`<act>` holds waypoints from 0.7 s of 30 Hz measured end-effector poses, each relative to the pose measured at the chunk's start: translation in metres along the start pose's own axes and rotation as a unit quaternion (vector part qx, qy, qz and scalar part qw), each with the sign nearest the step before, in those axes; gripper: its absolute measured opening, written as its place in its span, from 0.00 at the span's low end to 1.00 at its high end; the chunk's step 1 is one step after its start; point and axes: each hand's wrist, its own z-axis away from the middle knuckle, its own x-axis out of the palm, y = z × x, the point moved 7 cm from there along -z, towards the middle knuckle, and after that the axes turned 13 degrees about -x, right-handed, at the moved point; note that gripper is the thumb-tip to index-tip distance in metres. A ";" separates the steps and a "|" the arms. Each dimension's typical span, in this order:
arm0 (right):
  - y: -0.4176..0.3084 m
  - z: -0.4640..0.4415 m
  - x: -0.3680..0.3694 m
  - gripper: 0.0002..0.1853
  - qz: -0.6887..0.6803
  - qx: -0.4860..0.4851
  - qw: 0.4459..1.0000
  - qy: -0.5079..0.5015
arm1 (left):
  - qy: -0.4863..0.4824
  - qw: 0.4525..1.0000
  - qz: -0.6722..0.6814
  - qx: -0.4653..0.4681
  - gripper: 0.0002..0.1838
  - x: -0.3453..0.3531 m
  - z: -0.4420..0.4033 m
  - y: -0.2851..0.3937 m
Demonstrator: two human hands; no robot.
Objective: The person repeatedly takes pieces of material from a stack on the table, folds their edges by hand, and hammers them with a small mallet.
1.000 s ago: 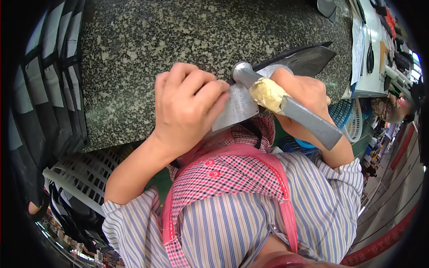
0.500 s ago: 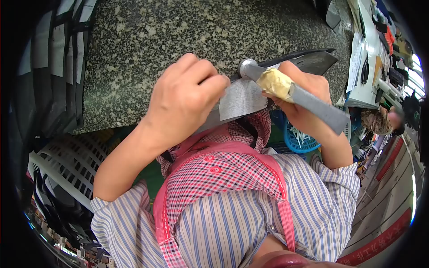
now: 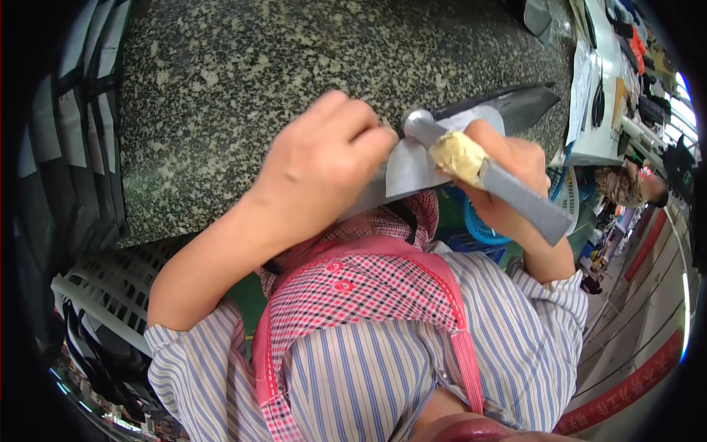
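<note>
The dark piece (image 3: 532, 110) is lying at the counter's (image 3: 221, 110) near edge, its pale patch (image 3: 416, 166) showing between the hands, the hammer (image 3: 460, 156) partly covering it. The right hand (image 3: 512, 162) is gripping the hammer; the left hand (image 3: 328, 147) is curling (whether pinching, I cannot tell). Below, a white basket (image 3: 92, 296) is standing.

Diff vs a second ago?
Against the speckled bench, the left hand, the hammer and the light patch under it have shifted a little to the right. No visible grab or release. Unchanged: right hand gripping the hammer, left fingers curled near the patch; can't tell whether they hold anything.
</note>
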 end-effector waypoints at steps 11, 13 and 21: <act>-0.020 -0.004 -0.017 0.11 0.003 -0.025 0.999 0.046 | 0.033 0.974 -0.174 0.143 0.07 -0.003 0.010 0.018; -0.016 -0.008 0.005 0.14 -0.001 -0.008 0.999 -0.032 | 0.034 0.978 -0.157 0.131 0.07 -0.010 0.004 0.011; -0.014 -0.014 -0.028 0.15 0.095 -0.044 0.994 0.043 | -0.027 0.979 -0.157 0.127 0.12 -0.018 0.006 0.003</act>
